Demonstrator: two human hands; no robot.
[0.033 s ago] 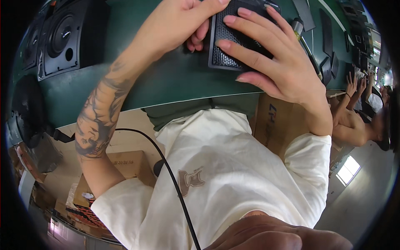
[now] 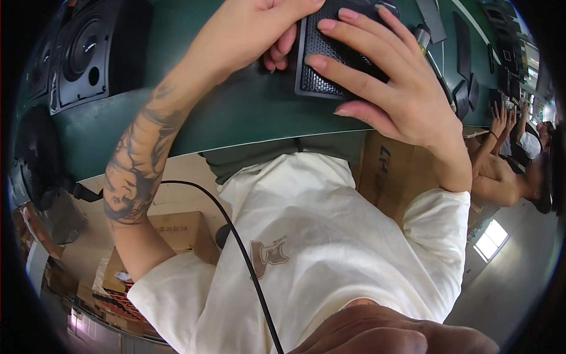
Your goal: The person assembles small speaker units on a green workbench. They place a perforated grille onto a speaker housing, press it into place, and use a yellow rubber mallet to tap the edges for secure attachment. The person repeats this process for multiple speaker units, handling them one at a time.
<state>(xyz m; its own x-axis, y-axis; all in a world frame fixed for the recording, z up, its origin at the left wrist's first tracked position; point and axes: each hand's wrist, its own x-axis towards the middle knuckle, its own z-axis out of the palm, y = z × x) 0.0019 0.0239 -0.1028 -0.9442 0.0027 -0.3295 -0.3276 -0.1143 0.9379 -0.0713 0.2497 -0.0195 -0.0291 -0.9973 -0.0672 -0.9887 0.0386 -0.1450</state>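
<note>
Black perforated mesh covers the small speaker grille [image 2: 330, 56] lying on the green bench [image 2: 236, 112], and both hands are on it. The right hand [image 2: 395, 88] lies spread over the grille's top, fingers [image 2: 348, 65] flat and pressing on the mesh, not curled round it. The left hand [image 2: 259, 29] meets the grille's left edge with fingers bent in against it; whether it actually pinches the edge I cannot tell, since the fingertips run out of view at the top. Judging by this, the grille is being fitted or checked while it lies flat, and nothing shows it finished or set aside. Well to the left of the left forearm, a finished-looking black speaker cabinet [image 2: 79, 56] with its round driver stands on the bench. Below the bench edge, beneath the left elbow, a brown cardboard box [image 2: 177, 236] sits on the floor; its contents cannot be made out. Another carton [image 2: 383, 171] stands under the right wrist, flaps hidden. A black cable [image 2: 236, 242] trails across the white shirt [image 2: 330, 248]. Far right of the right hand, another person's hands [image 2: 501, 121] work at the same bench.
</note>
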